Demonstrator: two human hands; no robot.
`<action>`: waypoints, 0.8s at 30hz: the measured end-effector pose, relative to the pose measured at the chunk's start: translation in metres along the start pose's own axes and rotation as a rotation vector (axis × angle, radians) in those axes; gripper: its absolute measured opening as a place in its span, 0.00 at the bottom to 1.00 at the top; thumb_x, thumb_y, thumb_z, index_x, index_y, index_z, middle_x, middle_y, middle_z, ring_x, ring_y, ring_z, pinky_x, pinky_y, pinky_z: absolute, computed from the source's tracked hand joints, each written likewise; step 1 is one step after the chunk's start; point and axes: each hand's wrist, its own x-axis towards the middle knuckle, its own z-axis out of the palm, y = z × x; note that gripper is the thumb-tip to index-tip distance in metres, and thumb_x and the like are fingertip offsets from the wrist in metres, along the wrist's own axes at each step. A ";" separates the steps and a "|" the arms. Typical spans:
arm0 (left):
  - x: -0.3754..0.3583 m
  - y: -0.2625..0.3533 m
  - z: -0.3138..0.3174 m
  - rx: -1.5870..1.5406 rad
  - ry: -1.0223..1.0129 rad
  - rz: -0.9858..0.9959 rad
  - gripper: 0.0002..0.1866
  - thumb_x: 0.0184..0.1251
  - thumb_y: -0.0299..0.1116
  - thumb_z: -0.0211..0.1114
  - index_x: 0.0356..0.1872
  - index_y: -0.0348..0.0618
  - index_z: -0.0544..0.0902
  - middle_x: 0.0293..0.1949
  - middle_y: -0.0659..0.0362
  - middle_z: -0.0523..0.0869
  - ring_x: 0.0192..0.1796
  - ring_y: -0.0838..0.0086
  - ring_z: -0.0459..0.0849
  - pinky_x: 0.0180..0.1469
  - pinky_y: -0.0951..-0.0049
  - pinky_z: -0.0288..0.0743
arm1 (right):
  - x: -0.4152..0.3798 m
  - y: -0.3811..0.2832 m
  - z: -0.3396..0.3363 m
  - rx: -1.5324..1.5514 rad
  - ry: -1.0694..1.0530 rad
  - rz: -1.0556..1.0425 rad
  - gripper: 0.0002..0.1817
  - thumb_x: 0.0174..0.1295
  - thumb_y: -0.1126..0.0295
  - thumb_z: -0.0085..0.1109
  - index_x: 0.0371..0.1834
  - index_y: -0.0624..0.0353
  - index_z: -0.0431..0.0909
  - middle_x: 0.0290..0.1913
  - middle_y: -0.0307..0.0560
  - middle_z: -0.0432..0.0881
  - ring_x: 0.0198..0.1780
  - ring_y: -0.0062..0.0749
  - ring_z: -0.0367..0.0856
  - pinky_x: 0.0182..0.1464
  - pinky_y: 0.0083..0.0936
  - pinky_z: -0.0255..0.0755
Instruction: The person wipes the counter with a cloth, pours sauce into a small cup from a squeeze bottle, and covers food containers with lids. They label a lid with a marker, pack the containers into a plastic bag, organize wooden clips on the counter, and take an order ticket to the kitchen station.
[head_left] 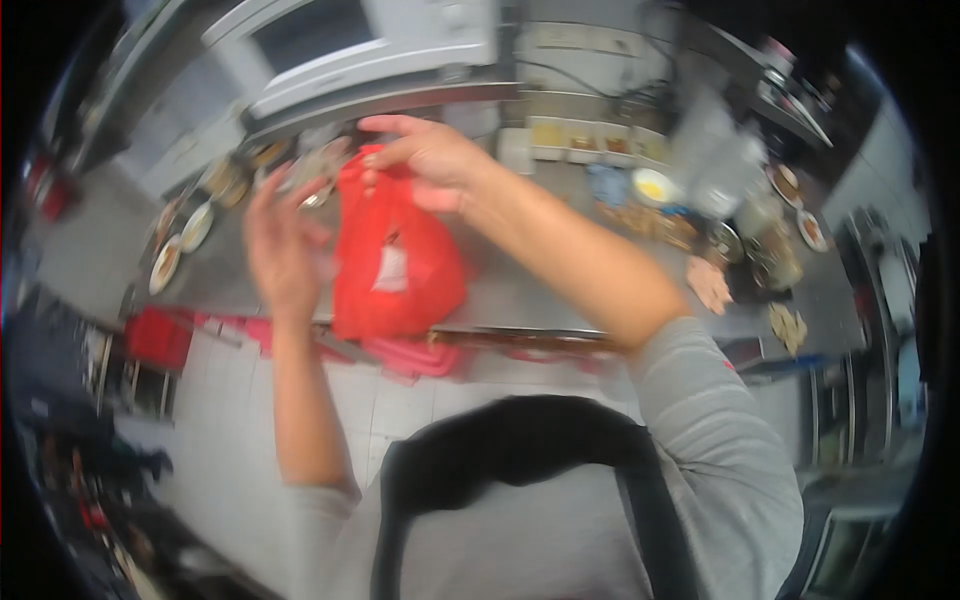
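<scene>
A full red bag [400, 255] with a white label on its front is in front of me at the counter's edge. My right hand [435, 165] is at its gathered top, with the index finger stretched out and the other fingers curled at the bag. Left of the bag, my left hand [285, 245] is raised with its fingers apart and nothing visible in it. Motion blurs both hands, and the lower fingers of the right one are partly hidden.
The steel counter [540, 290] runs across the view. On its right are small condiment trays [585, 140], a white bowl [652, 187], jars [770, 250] and crumpled gloves [710, 285]. Oval plates [165, 265] lie at the left. A white microwave [350, 50] stands behind; pink containers [420, 355] are below.
</scene>
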 end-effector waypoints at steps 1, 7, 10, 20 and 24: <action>-0.011 0.011 0.005 -0.112 0.108 -0.048 0.20 0.72 0.33 0.48 0.62 0.40 0.63 0.44 0.49 0.83 0.25 0.82 0.76 0.30 0.82 0.70 | -0.025 -0.016 -0.003 0.027 -0.034 -0.064 0.29 0.54 0.87 0.52 0.62 0.64 0.61 0.39 0.56 0.77 0.36 0.37 0.80 0.44 0.35 0.77; -0.079 0.030 0.054 -0.431 0.125 -0.169 0.14 0.75 0.37 0.45 0.53 0.41 0.67 0.16 0.66 0.61 0.17 0.84 0.60 0.19 0.83 0.57 | -0.211 -0.117 -0.020 0.148 -0.085 -0.408 0.26 0.57 0.85 0.48 0.62 0.66 0.60 0.47 0.61 0.74 0.43 0.41 0.79 0.51 0.37 0.73; -0.122 0.043 0.123 -0.436 0.099 -0.407 0.11 0.74 0.39 0.48 0.46 0.44 0.68 0.17 0.67 0.60 0.18 0.84 0.59 0.19 0.82 0.55 | -0.321 -0.152 -0.011 0.112 -0.038 -0.500 0.28 0.56 0.85 0.46 0.63 0.67 0.57 0.45 0.65 0.74 0.47 0.51 0.78 0.54 0.40 0.69; -0.377 0.082 0.372 -0.431 -1.327 -0.381 0.19 0.63 0.34 0.59 0.54 0.46 0.68 0.36 0.61 0.73 0.38 0.75 0.77 0.39 0.75 0.73 | -0.576 -0.235 -0.068 -0.453 0.499 -0.659 0.41 0.58 0.65 0.49 0.71 0.69 0.40 0.64 0.76 0.58 0.67 0.59 0.59 0.69 0.47 0.49; -0.398 0.097 0.452 -0.539 -1.647 -0.328 0.18 0.64 0.34 0.58 0.54 0.46 0.68 0.36 0.61 0.74 0.38 0.74 0.77 0.39 0.75 0.73 | -0.658 -0.292 -0.105 -0.376 0.679 -0.838 0.31 0.65 0.63 0.44 0.68 0.67 0.51 0.60 0.72 0.65 0.65 0.60 0.62 0.68 0.47 0.53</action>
